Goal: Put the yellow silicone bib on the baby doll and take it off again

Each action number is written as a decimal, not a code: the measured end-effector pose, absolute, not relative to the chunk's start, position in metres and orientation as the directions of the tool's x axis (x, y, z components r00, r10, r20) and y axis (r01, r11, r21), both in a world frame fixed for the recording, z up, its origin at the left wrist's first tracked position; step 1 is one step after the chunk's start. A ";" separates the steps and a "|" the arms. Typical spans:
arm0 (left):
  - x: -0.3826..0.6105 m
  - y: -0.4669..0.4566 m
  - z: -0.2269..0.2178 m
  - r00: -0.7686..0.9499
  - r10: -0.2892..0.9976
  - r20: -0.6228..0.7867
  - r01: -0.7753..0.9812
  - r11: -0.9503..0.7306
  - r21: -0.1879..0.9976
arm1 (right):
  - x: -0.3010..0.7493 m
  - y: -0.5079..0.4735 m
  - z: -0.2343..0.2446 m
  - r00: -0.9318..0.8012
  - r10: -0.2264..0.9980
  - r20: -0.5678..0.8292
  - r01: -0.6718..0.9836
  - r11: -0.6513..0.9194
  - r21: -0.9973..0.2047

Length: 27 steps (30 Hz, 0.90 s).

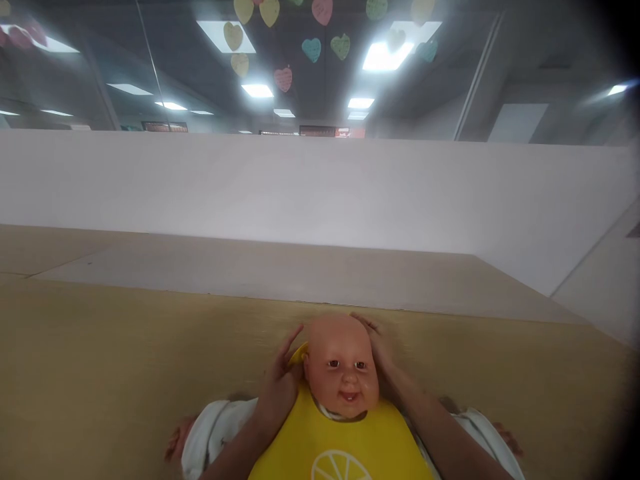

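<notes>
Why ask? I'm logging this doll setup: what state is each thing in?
Baby doll: lying face up
Left hand: open, fingers at the doll's head
Right hand: open, cupping the doll's head
Yellow bib: on the doll's chest, strap raised beside head
White garment: under the bib

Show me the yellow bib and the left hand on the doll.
Yellow bib (340, 447): head view, point on its front panel.
Left hand (279, 393): head view, point on the middle of the hand.
</notes>
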State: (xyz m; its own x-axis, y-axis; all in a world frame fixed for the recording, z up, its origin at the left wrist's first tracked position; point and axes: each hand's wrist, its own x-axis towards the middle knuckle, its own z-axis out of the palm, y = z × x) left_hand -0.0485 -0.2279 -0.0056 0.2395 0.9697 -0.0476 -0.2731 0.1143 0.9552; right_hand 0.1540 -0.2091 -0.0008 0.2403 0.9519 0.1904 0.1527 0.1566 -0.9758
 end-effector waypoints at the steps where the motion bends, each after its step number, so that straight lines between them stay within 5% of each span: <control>1: -0.049 -0.228 -0.006 0.236 0.971 -0.037 -0.253 0.098 0.963 | 0.156 -0.207 -0.002 0.240 0.959 0.154 0.084 0.137 -0.987; 7: -0.049 -0.226 -0.006 0.182 0.983 0.000 -0.116 0.022 0.993 | 0.159 -0.208 -0.004 0.289 0.951 0.107 0.060 0.094 -0.994; 16: -0.051 -0.218 -0.013 0.193 0.981 0.022 -0.002 -0.022 1.000 | 0.162 -0.211 0.001 0.261 0.948 0.185 0.460 0.046 -0.887; 27: -0.051 -0.216 -0.019 0.182 0.983 0.015 0.016 -0.018 1.000 | 0.169 -0.206 -0.004 0.199 0.957 0.212 0.590 0.056 -0.806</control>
State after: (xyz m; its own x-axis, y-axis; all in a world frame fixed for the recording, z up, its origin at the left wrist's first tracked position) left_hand -0.0507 -0.2156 -0.0187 0.1823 0.9831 0.0148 0.0156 -0.0179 0.9997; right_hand 0.1694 -0.2063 -0.0036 0.1995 0.9566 0.2124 0.5896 0.0560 -0.8058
